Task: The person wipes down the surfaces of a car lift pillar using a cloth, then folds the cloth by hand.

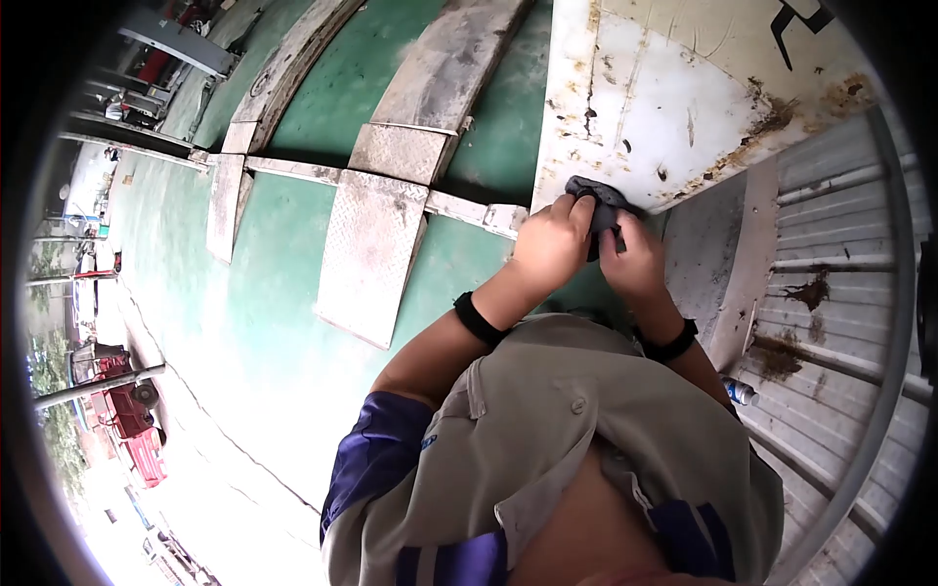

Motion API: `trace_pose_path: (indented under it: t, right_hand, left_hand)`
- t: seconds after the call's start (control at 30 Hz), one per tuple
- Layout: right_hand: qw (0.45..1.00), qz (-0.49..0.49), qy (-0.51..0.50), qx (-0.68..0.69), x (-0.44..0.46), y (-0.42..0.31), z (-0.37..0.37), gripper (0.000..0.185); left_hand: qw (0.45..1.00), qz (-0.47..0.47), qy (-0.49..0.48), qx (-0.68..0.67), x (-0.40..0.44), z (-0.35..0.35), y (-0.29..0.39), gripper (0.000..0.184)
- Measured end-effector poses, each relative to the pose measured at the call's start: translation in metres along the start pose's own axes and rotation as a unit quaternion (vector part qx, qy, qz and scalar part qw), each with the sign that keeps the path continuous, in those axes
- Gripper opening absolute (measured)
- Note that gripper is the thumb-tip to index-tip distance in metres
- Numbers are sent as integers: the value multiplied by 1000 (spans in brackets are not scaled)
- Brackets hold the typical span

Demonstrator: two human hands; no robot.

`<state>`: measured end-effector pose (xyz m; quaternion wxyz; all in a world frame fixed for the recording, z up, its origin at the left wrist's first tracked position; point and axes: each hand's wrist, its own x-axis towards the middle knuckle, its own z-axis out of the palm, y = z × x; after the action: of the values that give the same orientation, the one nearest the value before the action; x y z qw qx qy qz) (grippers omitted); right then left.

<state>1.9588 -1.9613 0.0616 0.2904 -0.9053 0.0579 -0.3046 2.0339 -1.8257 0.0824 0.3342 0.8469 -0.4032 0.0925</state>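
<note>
My left hand [555,237] and my right hand [633,258] are close together in front of my chest. Between them is a bunched dark grey cloth [602,200]; whether it is a rag or a glove I cannot make out. The left fingers pinch its upper left side, and those of the right hand grip its lower right part. Just behind the cloth is the lower edge of a white, rust-stained panel [674,107]. Each wrist wears a black band. Part of the cloth is hidden behind my fingers.
Metal ramps [374,239] stand on the green floor [264,303] to the left. A corrugated, stained wall [831,264] and a grey pipe [894,244] run along the right. A bottle [740,392] lies by my right elbow. A red vehicle [122,405] is at the far left.
</note>
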Motion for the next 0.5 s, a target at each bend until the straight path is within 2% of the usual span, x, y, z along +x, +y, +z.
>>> trace_pose_path:
  t: [0.17, 0.3, 0.4, 0.43, 0.5]
  right_hand:
    - [995, 88, -48, -13, -23, 16, 27, 17]
    - [985, 101, -133, -39, -22, 19, 29, 17]
    - [993, 45, -105, -5, -23, 12, 24, 22]
    - [996, 24, -77, 24, -22, 6, 21, 26]
    - [996, -15, -22, 81, -19, -7, 13, 34]
  left_hand:
    - [999, -18, -28, -16, -14, 45, -33, 17]
    - [995, -41, -92, -18, -16, 47, -41, 18]
    - [989, -44, -120, -75, -17, 31, -46, 22]
    - [987, -43, -118, -99, -20, 21, -45, 32]
    - [990, -33, -66, -124, -28, 3, -38, 39]
